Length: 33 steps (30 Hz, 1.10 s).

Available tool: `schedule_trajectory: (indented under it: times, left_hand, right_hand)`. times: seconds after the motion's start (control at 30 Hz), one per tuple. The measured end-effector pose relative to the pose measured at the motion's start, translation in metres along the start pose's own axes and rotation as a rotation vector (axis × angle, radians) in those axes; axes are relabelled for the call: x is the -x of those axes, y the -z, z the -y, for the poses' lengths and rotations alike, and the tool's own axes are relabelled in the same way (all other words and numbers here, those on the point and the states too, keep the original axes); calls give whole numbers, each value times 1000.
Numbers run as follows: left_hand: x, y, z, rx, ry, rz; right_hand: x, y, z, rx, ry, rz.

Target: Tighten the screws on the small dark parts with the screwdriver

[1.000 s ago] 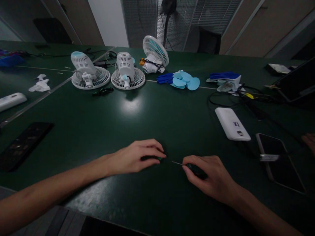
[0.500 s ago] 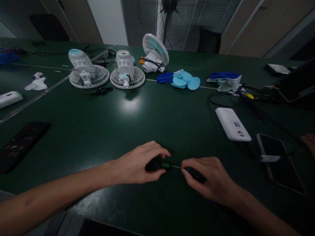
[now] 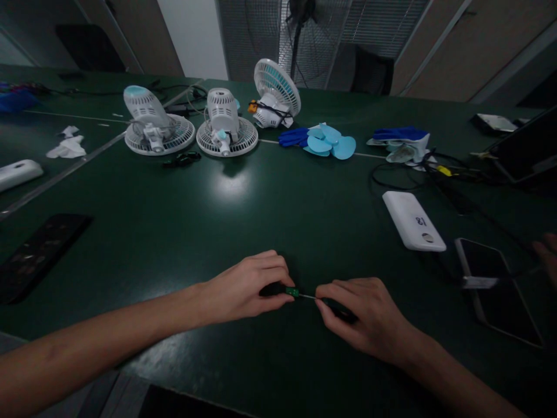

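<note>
My left hand (image 3: pixel 256 284) is closed in a pinch, thumb and forefinger at the left end of a small green piece (image 3: pixel 292 292). The piece is too small for me to tell its kind. My right hand (image 3: pixel 359 310) is wrapped round the dark handle of a screwdriver (image 3: pixel 342 310). Its thin metal shaft points left and meets the green piece, low over the green table (image 3: pixel 278 215). The right fingers cover part of the handle.
Two white fans (image 3: pixel 159 136) (image 3: pixel 226 139) lie face down at the back, beside a third fan (image 3: pixel 276 93). Light blue fan blades (image 3: pixel 331 141) rest on blue gloves. At right are a white power bank (image 3: pixel 413 220), a phone (image 3: pixel 498 290) and another person's hand (image 3: pixel 547 255).
My left fingers have closed in on the green piece, where they stood apart around it before. My right hand has shifted slightly left with the screwdriver.
</note>
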State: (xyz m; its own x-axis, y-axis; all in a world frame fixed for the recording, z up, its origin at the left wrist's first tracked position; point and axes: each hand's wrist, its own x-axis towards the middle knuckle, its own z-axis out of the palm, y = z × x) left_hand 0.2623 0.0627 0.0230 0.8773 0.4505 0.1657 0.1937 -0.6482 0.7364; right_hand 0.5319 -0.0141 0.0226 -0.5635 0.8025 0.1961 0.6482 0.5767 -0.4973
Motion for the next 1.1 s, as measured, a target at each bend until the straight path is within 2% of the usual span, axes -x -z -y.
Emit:
schedule_trajectory:
  times: [0.17,0.57,0.67,0.87,1.1]
  left_hand:
    - [0,-2,3,-9,-9,-2]
    - [0,0,1,-41,-32,-2]
    - [0,-3,3,-36,-27,-7]
    - [0,-3,4,-21,-19,3]
    - [-2,-1,0,-36,-14,-12]
  right_hand:
    - [-5,-3,5,-100,1,-163]
    - [4,-7,-1,-44,-31,-23]
    - [-1,-9,1,-14,-25,-30]
    - [-10,-9,5,-55,-26,-125]
    - [-5,-9,4,-80,-31,-113]
